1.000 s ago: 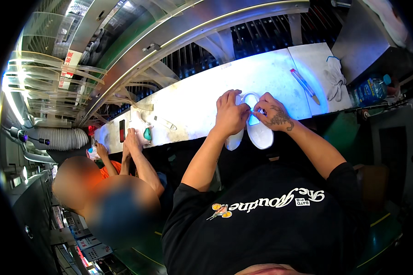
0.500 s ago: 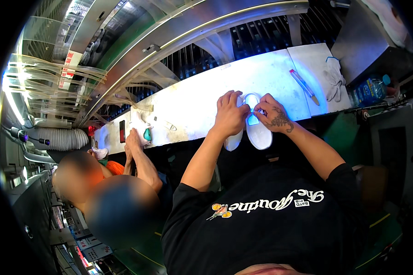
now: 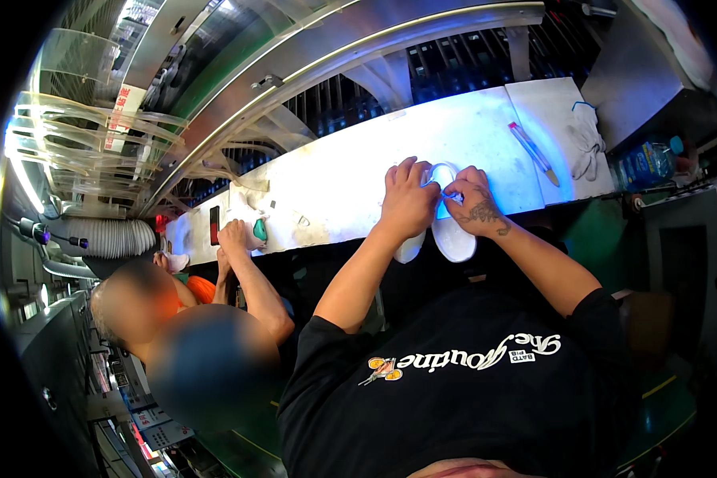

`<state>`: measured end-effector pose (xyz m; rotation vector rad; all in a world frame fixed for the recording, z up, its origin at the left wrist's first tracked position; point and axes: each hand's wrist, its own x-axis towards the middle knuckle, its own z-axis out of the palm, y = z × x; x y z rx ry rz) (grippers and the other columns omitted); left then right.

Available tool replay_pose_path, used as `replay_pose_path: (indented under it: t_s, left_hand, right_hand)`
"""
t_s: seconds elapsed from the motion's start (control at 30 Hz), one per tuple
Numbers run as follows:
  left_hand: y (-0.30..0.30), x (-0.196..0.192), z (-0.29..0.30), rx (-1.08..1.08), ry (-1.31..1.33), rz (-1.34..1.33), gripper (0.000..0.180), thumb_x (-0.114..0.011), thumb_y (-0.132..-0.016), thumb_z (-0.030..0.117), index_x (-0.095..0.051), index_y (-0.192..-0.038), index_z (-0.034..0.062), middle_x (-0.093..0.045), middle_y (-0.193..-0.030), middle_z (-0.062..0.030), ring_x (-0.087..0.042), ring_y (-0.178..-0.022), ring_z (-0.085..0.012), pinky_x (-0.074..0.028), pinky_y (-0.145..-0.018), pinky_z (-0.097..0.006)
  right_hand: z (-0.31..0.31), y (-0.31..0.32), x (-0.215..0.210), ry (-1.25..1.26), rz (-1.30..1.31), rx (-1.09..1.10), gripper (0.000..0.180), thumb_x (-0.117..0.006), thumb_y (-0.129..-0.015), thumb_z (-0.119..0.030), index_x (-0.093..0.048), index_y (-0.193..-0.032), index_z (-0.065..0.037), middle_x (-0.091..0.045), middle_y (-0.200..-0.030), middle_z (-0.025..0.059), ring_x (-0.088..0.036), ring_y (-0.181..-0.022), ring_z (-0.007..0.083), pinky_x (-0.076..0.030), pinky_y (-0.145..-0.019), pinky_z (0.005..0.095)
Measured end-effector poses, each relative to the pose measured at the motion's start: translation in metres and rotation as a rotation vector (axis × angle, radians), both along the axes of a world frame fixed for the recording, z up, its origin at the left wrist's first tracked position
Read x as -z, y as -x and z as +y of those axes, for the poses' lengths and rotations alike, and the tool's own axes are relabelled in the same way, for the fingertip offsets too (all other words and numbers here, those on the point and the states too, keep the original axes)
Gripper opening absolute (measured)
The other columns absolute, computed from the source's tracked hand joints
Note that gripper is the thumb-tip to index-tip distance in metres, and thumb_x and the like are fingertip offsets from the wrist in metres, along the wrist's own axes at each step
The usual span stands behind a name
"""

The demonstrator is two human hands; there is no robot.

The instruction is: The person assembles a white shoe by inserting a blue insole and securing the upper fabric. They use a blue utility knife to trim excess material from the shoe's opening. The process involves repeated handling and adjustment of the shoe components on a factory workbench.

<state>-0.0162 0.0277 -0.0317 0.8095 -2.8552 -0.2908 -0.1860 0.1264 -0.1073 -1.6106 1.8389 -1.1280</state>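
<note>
White shoes (image 3: 454, 241), 2 side by side, overhang the near edge of the white bench (image 3: 342, 187).
Left hand (image 3: 409, 199) and right hand (image 3: 472, 202), fingers curled, nearly meet at 1 shoe's opening; whether they pinch anything cannot be told.

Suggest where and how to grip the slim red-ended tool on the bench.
Probably mid-shaft on the tool, pinched across its length from above: it is slim and lies flat, slanting across the bench. I'd approach from its left, since the glove lies to its right.
</note>
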Motion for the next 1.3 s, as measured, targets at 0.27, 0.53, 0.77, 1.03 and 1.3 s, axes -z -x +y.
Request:
replay_pose_path:
  t_s: [0.27,0.53,0.77,1.03,1.3]
  left_hand:
    - [0.005,0.002,0.005,0.114,0.187,-0.02,0.015,-0.072,-0.089,0.018,-0.081,-0.092,0.0061,-0.062,-0.142,-0.0177,-0.04,-0.151,-0.0419,-0.019,-0.126,-0.073]
    - [0.002,0.0,0.006,0.048,0.132,-0.013,0.014,-0.076,-0.089,0.021,-0.082,-0.091,0.0081,-0.062,-0.141,-0.0153,-0.042,-0.15,-0.0401,-0.019,-0.127,-0.072]
    - [-0.017,-0.004,0.003,-0.047,0.002,0.331,0.026,-0.077,-0.088,0.007,-0.074,-0.114,0.008,-0.068,-0.126,-0.0163,-0.06,-0.125,-0.0384,-0.043,-0.11,-0.056]
    - [-0.01,0.0,-0.009,-0.044,-0.006,0.337,0.023,-0.078,-0.09,0.01,-0.078,-0.113,0.0053,-0.078,-0.099,-0.012,-0.066,-0.11,-0.0353,-0.051,-0.098,-0.046]
    - [-0.008,0.003,-0.009,0.021,0.024,0.215,0.028,-0.079,-0.092,0.02,-0.08,-0.116,0.0055,-0.076,-0.108,-0.0129,-0.061,-0.122,-0.0348,-0.042,-0.112,-0.056]
  right_hand:
    - [0.007,-0.013,0.012,-0.029,-0.069,0.065,0.034,-0.073,-0.08,-0.009,-0.075,-0.113,-0.003,-0.051,-0.145,0.0205,-0.048,-0.137,0.0421,-0.042,-0.118,0.0486]
    - [0.013,0.016,-0.008,-0.052,-0.098,-0.107,0.033,-0.077,-0.087,-0.013,-0.073,-0.118,-0.002,-0.052,-0.144,0.0181,-0.057,-0.132,0.0342,-0.051,-0.111,0.0418]
    - [0.021,0.031,-0.037,-0.163,-0.032,-0.129,0.028,-0.077,-0.094,-0.013,-0.073,-0.12,-0.003,-0.065,-0.121,0.0127,-0.063,-0.121,0.0311,-0.055,-0.103,0.0408]
    - [-0.008,0.024,-0.04,0.028,0.311,-0.223,0.016,-0.075,-0.1,-0.018,-0.079,-0.111,-0.007,-0.069,-0.12,0.011,-0.061,-0.116,0.029,-0.053,-0.104,0.0429]
    - [0.001,0.021,-0.012,0.113,0.057,-0.079,0.018,-0.087,-0.09,-0.012,-0.081,-0.105,-0.004,-0.06,-0.123,0.0131,-0.064,-0.107,0.0272,-0.056,-0.097,0.038]
